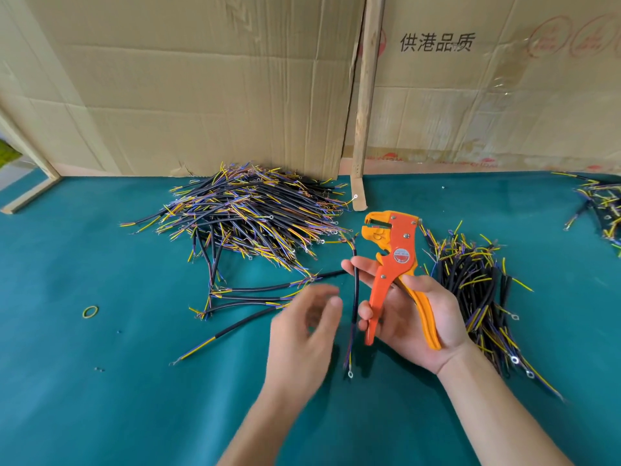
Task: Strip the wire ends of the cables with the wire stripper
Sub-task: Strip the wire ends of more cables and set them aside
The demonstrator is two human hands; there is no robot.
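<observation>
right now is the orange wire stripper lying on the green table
No, the orange wire stripper is held up off the green table in the right hand, alongside one black cable.

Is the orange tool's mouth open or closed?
Open. The wire stripper shows a gap between its jaws, with no wire in it; its handles are spread apart in the right hand.

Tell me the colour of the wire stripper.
Orange stripper, with one yellower handle, held in the right hand; head view.
</observation>
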